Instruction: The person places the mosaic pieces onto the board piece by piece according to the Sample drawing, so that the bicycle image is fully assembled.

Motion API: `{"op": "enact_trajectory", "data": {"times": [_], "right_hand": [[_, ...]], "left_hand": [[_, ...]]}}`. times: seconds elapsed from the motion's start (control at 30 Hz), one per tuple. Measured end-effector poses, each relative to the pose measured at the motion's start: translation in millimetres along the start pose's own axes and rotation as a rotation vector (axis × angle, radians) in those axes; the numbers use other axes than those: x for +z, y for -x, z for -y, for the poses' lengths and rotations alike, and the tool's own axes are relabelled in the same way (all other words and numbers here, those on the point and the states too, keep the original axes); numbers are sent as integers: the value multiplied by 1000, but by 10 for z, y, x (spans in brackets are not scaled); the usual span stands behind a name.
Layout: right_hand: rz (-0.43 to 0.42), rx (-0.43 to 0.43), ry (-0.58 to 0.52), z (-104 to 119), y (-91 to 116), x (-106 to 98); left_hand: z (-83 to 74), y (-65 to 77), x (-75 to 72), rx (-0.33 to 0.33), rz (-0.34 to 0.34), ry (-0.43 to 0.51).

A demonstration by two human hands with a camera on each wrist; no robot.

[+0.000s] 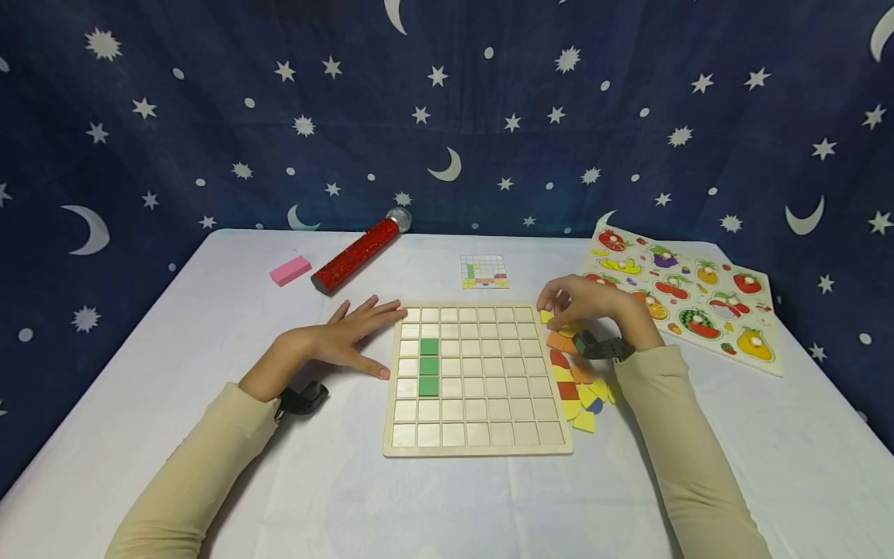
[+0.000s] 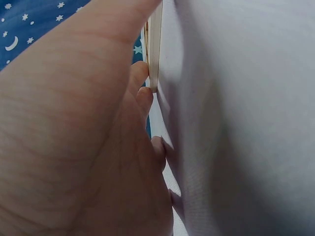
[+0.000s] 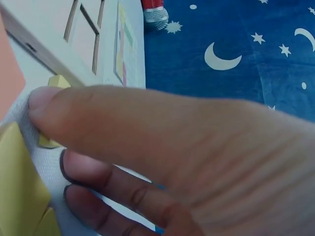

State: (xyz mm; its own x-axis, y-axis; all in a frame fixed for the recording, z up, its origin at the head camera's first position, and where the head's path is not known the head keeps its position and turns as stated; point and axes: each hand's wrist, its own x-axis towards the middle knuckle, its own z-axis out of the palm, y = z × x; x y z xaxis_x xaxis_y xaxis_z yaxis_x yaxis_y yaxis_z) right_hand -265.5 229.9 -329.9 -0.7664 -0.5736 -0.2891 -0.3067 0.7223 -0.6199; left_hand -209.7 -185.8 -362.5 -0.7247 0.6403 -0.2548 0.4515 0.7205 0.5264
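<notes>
A pale wooden grid board (image 1: 482,407) lies on the table, with three green square tiles (image 1: 429,366) stacked in one column near its left side. My left hand (image 1: 349,334) is spread flat at the board's upper left edge, thumb and fingertips reaching its rim. In the left wrist view, the palm (image 2: 93,147) covers most of the scene. By the board's upper right corner, my right hand (image 1: 583,299) pinches a small yellow tile (image 1: 545,317) between thumb and fingers. The right wrist view shows the thumb (image 3: 98,113) across that yellow tile (image 3: 59,82), hiding its middle.
Loose yellow, red, orange and blue tiles (image 1: 569,390) lie along the board's right side. Behind the board is a small pattern card (image 1: 484,272). A red glittery microphone (image 1: 359,255) and pink block (image 1: 290,270) lie back left; a fruit puzzle board (image 1: 687,291) lies back right.
</notes>
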Motion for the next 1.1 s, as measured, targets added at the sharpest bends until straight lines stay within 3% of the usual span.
{"op": "enact_trajectory", "data": {"times": [0.47,0.63,0.8,1.1], "right_hand": [[-7,24,54,-32,18,-25],[-11,6,118,131,82,-52],[21,-22,109,326,98,-30],[58,-109,124,562,17,134]], "left_hand": [[-14,1,-3,-7,6,-2],[-18,-2,-4,-8,5,-6],[-9,-12,-5,-6,6,-6],[-7,-3,-5,5,5,-8]]}}
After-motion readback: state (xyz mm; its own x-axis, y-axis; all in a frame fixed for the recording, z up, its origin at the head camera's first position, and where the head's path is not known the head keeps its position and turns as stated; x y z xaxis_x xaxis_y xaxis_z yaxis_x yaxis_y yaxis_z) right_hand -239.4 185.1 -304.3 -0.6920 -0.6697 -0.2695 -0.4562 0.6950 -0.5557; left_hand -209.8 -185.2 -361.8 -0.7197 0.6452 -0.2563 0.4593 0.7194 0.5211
